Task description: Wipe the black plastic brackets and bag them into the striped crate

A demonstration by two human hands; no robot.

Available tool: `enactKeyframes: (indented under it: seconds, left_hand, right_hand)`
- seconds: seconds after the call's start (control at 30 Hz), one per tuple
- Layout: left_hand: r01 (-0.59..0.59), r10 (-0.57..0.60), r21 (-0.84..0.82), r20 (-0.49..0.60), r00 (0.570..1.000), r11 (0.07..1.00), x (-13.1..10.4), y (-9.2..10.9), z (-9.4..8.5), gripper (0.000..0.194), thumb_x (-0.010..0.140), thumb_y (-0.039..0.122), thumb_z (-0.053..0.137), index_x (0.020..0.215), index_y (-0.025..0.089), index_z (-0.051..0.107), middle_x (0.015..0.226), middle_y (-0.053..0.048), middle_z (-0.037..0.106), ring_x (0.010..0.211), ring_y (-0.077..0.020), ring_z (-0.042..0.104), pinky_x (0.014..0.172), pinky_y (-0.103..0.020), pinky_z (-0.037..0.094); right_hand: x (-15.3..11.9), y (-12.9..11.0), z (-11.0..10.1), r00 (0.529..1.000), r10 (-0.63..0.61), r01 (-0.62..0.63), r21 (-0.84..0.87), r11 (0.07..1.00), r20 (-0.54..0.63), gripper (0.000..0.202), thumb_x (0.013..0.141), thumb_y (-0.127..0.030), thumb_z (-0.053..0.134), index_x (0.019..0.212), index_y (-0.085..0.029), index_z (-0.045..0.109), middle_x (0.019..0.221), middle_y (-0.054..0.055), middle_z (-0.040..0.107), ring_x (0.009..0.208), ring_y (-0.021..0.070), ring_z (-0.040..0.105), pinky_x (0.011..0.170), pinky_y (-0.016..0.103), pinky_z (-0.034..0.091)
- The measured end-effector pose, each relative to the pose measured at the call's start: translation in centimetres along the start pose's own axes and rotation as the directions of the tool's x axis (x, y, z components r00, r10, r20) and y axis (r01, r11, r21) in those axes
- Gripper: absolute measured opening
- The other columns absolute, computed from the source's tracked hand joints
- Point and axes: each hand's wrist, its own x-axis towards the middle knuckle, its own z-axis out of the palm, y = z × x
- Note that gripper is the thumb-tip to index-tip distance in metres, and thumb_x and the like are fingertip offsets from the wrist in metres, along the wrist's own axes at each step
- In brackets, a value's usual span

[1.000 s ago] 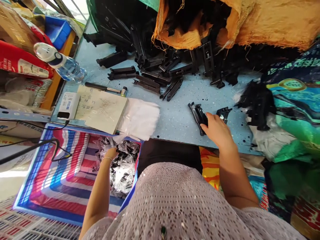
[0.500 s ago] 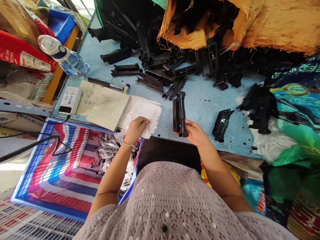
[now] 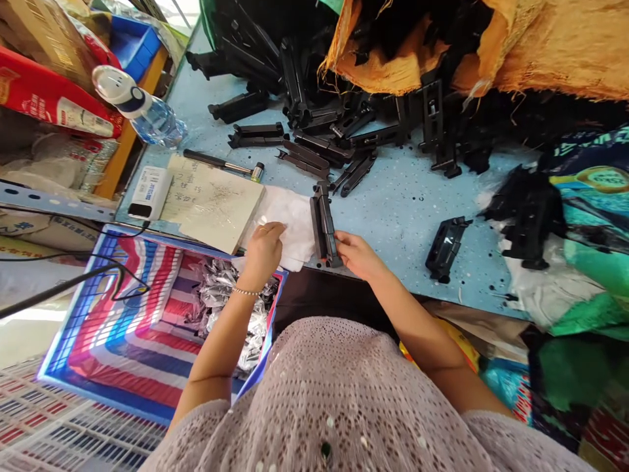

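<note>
My left hand [image 3: 265,250] rests on the left part of a stack of thin white plastic bags [image 3: 298,219], its fingers closed in a pinch at the top bag. My right hand [image 3: 358,254] grips a long black plastic part [image 3: 324,226] from its right side. That part stands out at a slight tilt over the right edge of the bags, and its far end reaches toward other black parts [image 3: 301,159] on the table. Another black part [image 3: 446,248] with a small white mark lies by itself to the right. My fingertips behind the held part are partly hidden.
A blue speckled table [image 3: 393,203] carries a heap of black parts spilling from an orange woven sack [image 3: 393,72]. To the left are a cardboard pad [image 3: 216,203], a hammer [image 3: 219,162], a white device [image 3: 151,192] and a water bottle [image 3: 160,121]. Below sits a blue basket [image 3: 63,328] holding bagged parts.
My right hand has carried the black part leftward to the edge of the white bags. My left hand has shifted a little left over the stack. The whole view has drifted slightly.
</note>
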Motion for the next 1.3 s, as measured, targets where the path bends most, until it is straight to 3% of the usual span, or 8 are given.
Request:
enactKeyframes:
  seconds: [0.2, 0.33, 0.5, 0.87, 1.0, 1.1, 1.2, 1.3]
  left_hand:
    - [-0.002, 0.010, -0.178, 0.042, 0.999, 0.984, 0.0, -0.3, 0.4, 0.057, 0.084, 0.004, 0.054, 0.139, 0.020, 0.060, 0.141, -0.013, 0.062, 0.087, -0.0134, 0.069, 0.077, -0.028, 0.062]
    - [-0.208, 0.222, -0.123, 0.106, 0.969, 0.970, -1.5, 1.2, 0.1, 0.075, 0.089, 0.000, 0.045, 0.160, 0.025, 0.037, 0.160, -0.015, 0.045, 0.124, -0.0218, 0.065, 0.102, -0.039, 0.060]
    - [-0.432, 0.476, -0.208, 0.280, 0.834, 0.878, -3.7, 4.3, 1.1, 0.088, 0.086, -0.006, 0.037, 0.166, 0.025, 0.019, 0.163, -0.013, 0.041, 0.149, -0.0263, 0.044, 0.120, -0.048, 0.049]
    - [-0.330, 0.316, -0.102, -0.130, 0.940, 0.939, -4.4, 2.8, 1.4, 0.067, 0.093, 0.013, 0.059, 0.157, 0.028, 0.043, 0.144, -0.012, 0.062, 0.118, -0.0233, 0.064, 0.092, -0.040, 0.056]
    - [-0.405, 0.410, 0.064, -0.176, 0.895, 0.912, -5.2, 4.6, 1.2, 0.065, 0.090, 0.012, 0.065, 0.150, 0.031, 0.051, 0.126, -0.008, 0.072, 0.118, -0.0274, 0.060, 0.101, -0.047, 0.049]
    - [-0.485, 0.490, 0.071, -0.091, 0.867, 0.872, -5.1, 5.3, 1.2, 0.067, 0.089, 0.018, 0.071, 0.151, 0.026, 0.048, 0.120, -0.010, 0.071, 0.118, -0.0295, 0.058, 0.101, -0.048, 0.050]
    - [-0.465, 0.463, 0.044, 0.047, 0.885, 0.884, -4.3, 5.4, 2.2, 0.065, 0.093, 0.029, 0.069, 0.152, 0.017, 0.044, 0.115, -0.015, 0.065, 0.107, -0.0281, 0.061, 0.092, -0.045, 0.056]
    - [-0.384, 0.386, -0.036, 0.079, 0.919, 0.923, -3.3, 5.7, 2.1, 0.049, 0.097, 0.029, 0.065, 0.142, 0.017, 0.054, 0.101, -0.010, 0.061, 0.093, -0.0223, 0.061, 0.079, -0.037, 0.058]
  right_hand:
    - [-2.4, 1.3, -0.9, 0.883, 0.338, -0.364, 0.020, 0.931, 0.326, 0.032, 0.074, -0.036, 0.087, 0.094, -0.014, 0.074, 0.087, 0.007, 0.078, 0.072, 0.0146, 0.074, 0.065, 0.024, 0.062]
    - [-0.6, 2.6, -0.8, 0.938, 0.319, -0.330, 0.070, 0.941, 0.140, 0.040, 0.067, -0.039, 0.090, 0.094, -0.015, 0.073, 0.089, 0.006, 0.077, 0.081, 0.0161, 0.073, 0.070, 0.024, 0.062]
    - [0.2, 2.8, 1.5, 0.976, -0.115, 0.057, -0.288, 0.956, -0.186, 0.020, 0.076, -0.029, 0.082, 0.089, -0.019, 0.070, 0.084, 0.000, 0.070, 0.078, 0.0128, 0.065, 0.071, 0.023, 0.057]
    - [-1.1, 2.2, 0.2, 0.963, 0.173, -0.222, 0.240, 0.945, 0.208, 0.040, 0.076, -0.046, 0.076, 0.105, -0.020, 0.064, 0.091, 0.001, 0.068, 0.074, 0.0081, 0.062, 0.054, 0.012, 0.052]
    - [-0.3, 2.0, 1.0, 0.997, -0.024, 0.017, -0.090, 0.996, -0.074, 0.041, 0.082, -0.046, 0.071, 0.112, -0.020, 0.062, 0.087, 0.002, 0.068, 0.076, 0.0153, 0.065, 0.064, 0.026, 0.059]
    - [-0.3, 1.9, 1.7, 0.902, -0.352, 0.157, -0.573, 0.805, -0.248, 0.062, 0.084, -0.034, 0.069, 0.141, -0.020, 0.049, 0.091, 0.004, 0.070, 0.082, 0.0209, 0.067, 0.077, 0.037, 0.059]
    - [-1.0, 1.9, 2.6, 0.837, -0.522, 0.172, -0.824, 0.540, -0.167, 0.070, 0.089, -0.026, 0.063, 0.154, -0.023, 0.038, 0.120, 0.012, 0.070, 0.101, 0.0258, 0.068, 0.091, 0.044, 0.057]
    - [-2.0, 1.8, 3.5, 0.875, -0.476, 0.223, -0.802, 0.554, -0.086, 0.041, 0.093, -0.027, 0.061, 0.133, -0.024, 0.057, 0.123, 0.010, 0.070, 0.106, 0.0243, 0.068, 0.093, 0.043, 0.057]
